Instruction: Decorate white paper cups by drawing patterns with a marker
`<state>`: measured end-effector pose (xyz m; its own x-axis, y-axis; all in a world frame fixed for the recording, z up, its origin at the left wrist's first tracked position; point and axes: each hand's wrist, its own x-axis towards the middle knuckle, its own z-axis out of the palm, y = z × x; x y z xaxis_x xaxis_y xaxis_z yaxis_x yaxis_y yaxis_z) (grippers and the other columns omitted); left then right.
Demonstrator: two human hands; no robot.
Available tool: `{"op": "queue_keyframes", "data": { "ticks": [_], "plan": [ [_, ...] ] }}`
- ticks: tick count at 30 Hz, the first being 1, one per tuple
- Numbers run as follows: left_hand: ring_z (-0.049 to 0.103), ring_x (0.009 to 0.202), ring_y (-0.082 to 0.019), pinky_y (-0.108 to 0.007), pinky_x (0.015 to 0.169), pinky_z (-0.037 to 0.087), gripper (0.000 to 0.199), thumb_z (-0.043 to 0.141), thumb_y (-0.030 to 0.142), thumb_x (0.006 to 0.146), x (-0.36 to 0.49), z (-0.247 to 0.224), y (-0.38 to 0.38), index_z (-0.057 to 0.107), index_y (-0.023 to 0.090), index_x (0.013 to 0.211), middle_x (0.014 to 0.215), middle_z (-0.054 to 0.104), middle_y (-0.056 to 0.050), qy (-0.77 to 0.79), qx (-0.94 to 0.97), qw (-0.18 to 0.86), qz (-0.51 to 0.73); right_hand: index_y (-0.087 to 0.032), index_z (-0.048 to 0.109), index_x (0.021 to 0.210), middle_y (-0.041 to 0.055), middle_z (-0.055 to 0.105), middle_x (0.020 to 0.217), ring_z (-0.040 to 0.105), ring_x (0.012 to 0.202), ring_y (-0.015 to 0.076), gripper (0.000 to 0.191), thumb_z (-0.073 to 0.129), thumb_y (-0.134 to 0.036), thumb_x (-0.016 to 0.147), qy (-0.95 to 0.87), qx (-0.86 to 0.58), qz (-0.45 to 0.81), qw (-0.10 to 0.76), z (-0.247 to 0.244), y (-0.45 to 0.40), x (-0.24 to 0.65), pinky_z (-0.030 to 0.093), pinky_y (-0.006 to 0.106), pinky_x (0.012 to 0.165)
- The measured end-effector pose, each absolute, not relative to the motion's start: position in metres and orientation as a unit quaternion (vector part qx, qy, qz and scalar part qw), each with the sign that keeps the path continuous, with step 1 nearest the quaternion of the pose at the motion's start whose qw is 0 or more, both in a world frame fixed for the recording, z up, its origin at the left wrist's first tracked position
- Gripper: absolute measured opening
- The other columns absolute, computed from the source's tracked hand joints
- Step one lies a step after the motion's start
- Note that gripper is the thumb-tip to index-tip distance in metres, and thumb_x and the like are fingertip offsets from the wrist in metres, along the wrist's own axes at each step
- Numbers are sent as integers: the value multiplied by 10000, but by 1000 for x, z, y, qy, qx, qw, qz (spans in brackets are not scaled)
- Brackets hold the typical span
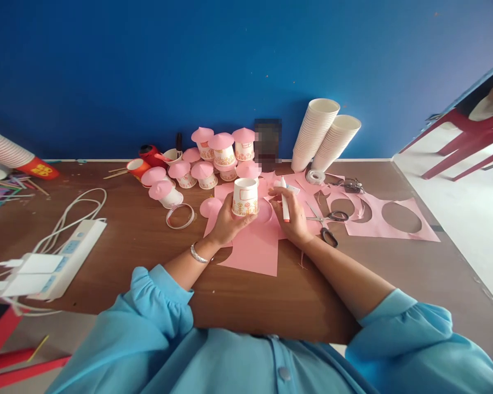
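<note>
In my left hand (227, 223) is an upturned white paper cup (245, 197), its side drawn with orange flowers along the rim and a red rectangle above them. My right hand (293, 219) grips a white marker (285, 203) with a red end pointing down, a little to the right of the cup. Beneath both hands lie sheets of pink paper (257, 251). Just right of my right hand rest black-handled scissors (327, 227). Behind the cup stand several decorated cups with pink cone roofs (223, 143).
Two tall stacks of white paper cups (318, 131) lean near the blue wall, with a tape roll (315, 176) in front. Pink paper with round cutouts (414, 216) lies right. Another tape roll (179, 216) sits left. A power strip (76, 251) with cables occupies the left side.
</note>
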<state>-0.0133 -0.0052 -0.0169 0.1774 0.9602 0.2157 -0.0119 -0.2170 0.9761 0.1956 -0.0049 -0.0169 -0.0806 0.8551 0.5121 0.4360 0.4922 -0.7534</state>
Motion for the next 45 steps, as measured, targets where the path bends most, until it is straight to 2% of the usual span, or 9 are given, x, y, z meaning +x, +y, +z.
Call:
{"op": "queue_keyframes", "data": {
  "ticks": [6,12,17,20,22,26,32,38,45],
  "plan": [
    [651,1114,-256,-459,1028,487,543,809,360,772,-16,-12,-8,547,232,1230,1198,666,-73,385,555,547,495,-265,552,1265,78,701,1139,677,964,220,300,460,-424,1027,-697,-475,225,488,-16,-7,194,567,421,889],
    [659,1084,-250,-486,1033,506,560,800,393,783,-15,-18,-7,561,245,1267,1221,662,-70,341,528,579,519,-264,611,1268,90,686,1136,668,1010,230,354,486,-476,1014,-703,-448,194,517,-15,-3,200,566,454,942],
    [653,984,-183,-439,976,550,500,805,348,782,-10,-19,-4,557,249,1205,1107,657,-22,315,511,601,528,-237,684,1074,19,665,876,629,701,147,316,623,-514,935,-590,-460,300,592,-2,3,201,586,332,671],
    [638,950,-164,-407,929,568,559,844,323,734,-7,-15,-3,544,246,1199,1056,638,-7,320,501,609,526,-213,674,916,-22,602,699,582,603,115,304,658,-516,919,-552,-423,350,627,17,3,201,548,287,611],
    [632,982,-173,-394,926,562,592,852,328,723,-6,-11,-2,543,246,1221,1080,640,-18,338,508,597,522,-218,665,913,-9,618,766,583,604,105,301,631,-515,942,-554,-393,369,635,33,-1,199,539,278,593],
    [617,1073,-208,-402,948,548,660,855,348,720,-4,-2,-4,541,257,1293,1192,642,-59,340,520,597,508,-254,604,1102,-6,622,818,599,637,115,270,576,-493,981,-565,-347,374,648,54,-19,191,539,282,596],
    [615,1049,-207,-407,930,540,528,799,390,791,3,10,-14,567,249,1245,1155,637,-55,312,495,637,501,-230,631,889,-13,608,736,593,634,130,274,641,-499,941,-561,-337,381,653,46,-40,179,514,302,584],
    [613,1014,-199,-383,921,501,489,829,337,764,6,13,-22,590,220,1174,1073,655,-40,334,528,605,494,-229,639,970,-15,632,729,611,661,144,211,622,-439,959,-614,-350,334,624,52,-56,178,521,327,631],
    [627,991,-204,-382,891,513,462,839,320,757,6,24,-29,606,232,1146,1026,667,-34,297,536,637,468,-235,620,911,-7,657,799,617,682,138,76,659,-299,926,-663,-354,245,613,59,-62,178,516,322,649]
  ]
}}
